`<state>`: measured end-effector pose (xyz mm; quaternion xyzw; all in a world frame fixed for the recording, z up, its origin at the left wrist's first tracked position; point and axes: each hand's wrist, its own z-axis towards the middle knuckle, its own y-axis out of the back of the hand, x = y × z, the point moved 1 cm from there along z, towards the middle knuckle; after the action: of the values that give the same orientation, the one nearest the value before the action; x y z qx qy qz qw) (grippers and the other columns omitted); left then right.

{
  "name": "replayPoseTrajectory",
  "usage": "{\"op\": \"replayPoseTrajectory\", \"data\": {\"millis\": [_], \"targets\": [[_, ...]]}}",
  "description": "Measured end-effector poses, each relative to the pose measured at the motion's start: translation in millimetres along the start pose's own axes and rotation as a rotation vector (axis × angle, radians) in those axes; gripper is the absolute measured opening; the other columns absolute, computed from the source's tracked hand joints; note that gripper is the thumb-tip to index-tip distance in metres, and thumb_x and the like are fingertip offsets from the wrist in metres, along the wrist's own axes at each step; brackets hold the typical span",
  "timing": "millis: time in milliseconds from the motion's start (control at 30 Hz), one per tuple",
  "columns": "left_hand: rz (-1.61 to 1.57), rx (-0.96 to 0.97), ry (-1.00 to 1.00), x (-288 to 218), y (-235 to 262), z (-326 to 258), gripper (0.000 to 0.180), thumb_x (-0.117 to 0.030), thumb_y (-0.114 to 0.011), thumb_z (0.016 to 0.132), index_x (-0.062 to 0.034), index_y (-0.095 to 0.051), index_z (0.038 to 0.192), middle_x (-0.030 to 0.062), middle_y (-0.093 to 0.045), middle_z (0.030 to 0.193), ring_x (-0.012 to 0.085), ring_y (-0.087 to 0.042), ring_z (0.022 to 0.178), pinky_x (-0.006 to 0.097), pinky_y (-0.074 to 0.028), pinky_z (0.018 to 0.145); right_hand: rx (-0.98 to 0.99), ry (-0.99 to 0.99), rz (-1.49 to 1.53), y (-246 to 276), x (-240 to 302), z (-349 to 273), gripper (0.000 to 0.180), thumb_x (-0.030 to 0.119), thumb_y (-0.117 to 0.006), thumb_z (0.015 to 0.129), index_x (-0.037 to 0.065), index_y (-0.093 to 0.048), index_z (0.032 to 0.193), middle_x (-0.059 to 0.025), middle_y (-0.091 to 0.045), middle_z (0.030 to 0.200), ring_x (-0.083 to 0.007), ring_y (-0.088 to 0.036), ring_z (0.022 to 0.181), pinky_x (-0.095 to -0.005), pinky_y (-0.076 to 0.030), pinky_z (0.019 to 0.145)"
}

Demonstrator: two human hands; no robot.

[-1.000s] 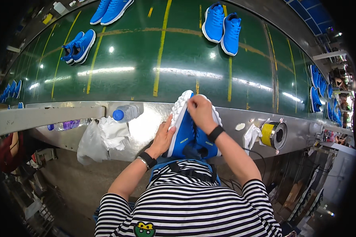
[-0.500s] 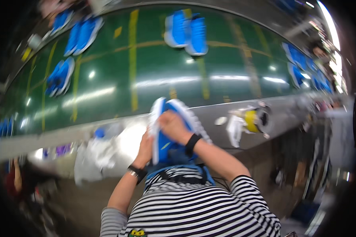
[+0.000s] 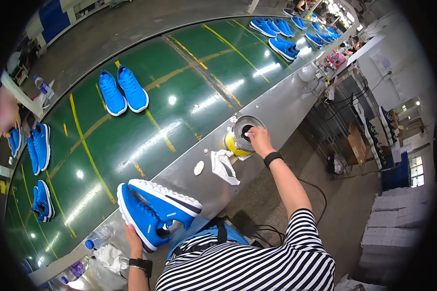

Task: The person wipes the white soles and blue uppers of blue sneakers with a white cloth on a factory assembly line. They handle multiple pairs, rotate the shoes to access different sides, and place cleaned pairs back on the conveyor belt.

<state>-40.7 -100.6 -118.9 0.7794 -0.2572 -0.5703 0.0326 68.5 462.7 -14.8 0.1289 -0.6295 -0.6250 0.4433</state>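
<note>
My left hand (image 3: 133, 242) grips a blue sneaker (image 3: 138, 213) with a white sole from its outer side, near the heel; part of the hand is hidden behind the shoe. A second blue sneaker (image 3: 172, 201) lies tilted against the first, its white tread turned up, at the metal ledge. Over to the right, my right hand (image 3: 261, 140) is at the mouth of an open round tin (image 3: 232, 143) with a yellow side. Its fingers pinch a small white-tipped thing, perhaps a swab, over the tin's dark inside. Beside the tin lies a crumpled white cloth (image 3: 224, 169).
Beyond the metal ledge (image 3: 272, 116) runs a green conveyor belt (image 3: 145, 131) with yellow lines. A pair of blue sneakers (image 3: 126, 89) stands on it, with more at both ends. A white oval piece (image 3: 199, 168) is near the cloth. Plastic bottles (image 3: 99, 236) stand at lower left.
My right hand has left the sneakers and moved right to the tin. My left hand still holds a shoe, now lower left. The view has turned toward the right.
</note>
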Motion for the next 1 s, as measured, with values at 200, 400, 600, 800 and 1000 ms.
{"op": "replayPoseTrajectory", "data": {"millis": [200,400,600,800,1000], "targets": [[0.071,-0.013,0.057,-8,5,-1,0.052,-0.033,-0.031,0.097,0.0037,-0.034,0.133,0.0185,-0.044,0.131,0.0258,-0.043,0.119,0.034,-0.030,0.101,0.136,0.028,-0.239,-30,-24,16,0.006,0.010,-0.063,0.075,0.008,-0.066,0.079,-0.0132,-0.061,0.086,-0.0338,-0.061,0.081,-0.0434,-0.048,0.072],[0.091,-0.021,0.086,-11,7,-5,0.050,-0.033,-0.029,0.098,0.0038,-0.039,0.130,0.0177,-0.049,0.127,0.0249,-0.047,0.115,0.034,-0.033,0.099,0.183,0.049,-0.206,-34,-28,23,0.008,0.011,-0.058,0.077,0.008,-0.066,0.079,-0.0143,-0.061,0.087,-0.0343,-0.061,0.082,-0.0436,-0.048,0.071],[0.248,-0.057,0.087,-11,-2,5,0.049,-0.035,-0.031,0.097,0.0035,-0.046,0.124,0.0156,-0.053,0.121,0.0234,-0.050,0.109,0.035,-0.036,0.096,-0.145,0.096,0.050,-9,-26,8,0.011,0.009,-0.055,0.081,0.003,-0.063,0.083,-0.0165,-0.059,0.082,-0.0347,-0.057,0.076,-0.0444,-0.045,0.070],[-0.192,0.042,-0.028,-36,-12,0,0.060,-0.041,-0.025,0.097,0.0022,-0.026,0.138,0.0152,-0.030,0.143,0.0223,-0.027,0.132,0.030,-0.018,0.109,0.091,0.051,0.724,-7,135,-86,0.012,0.008,-0.062,0.082,0.001,-0.063,0.092,-0.0020,-0.058,0.076,-0.0078,-0.051,0.070,-0.0234,-0.043,0.063],[-0.273,0.055,-0.175,-38,-24,2,0.059,-0.040,-0.027,0.098,0.0014,-0.023,0.139,0.0194,-0.039,0.136,0.0258,-0.036,0.126,0.031,-0.024,0.106,0.340,0.250,0.886,-71,279,-157,0.010,0.007,-0.064,0.079,0.000,-0.065,0.087,-0.0052,-0.060,0.077,-0.0098,-0.055,0.068,-0.0231,-0.044,0.061]]}}
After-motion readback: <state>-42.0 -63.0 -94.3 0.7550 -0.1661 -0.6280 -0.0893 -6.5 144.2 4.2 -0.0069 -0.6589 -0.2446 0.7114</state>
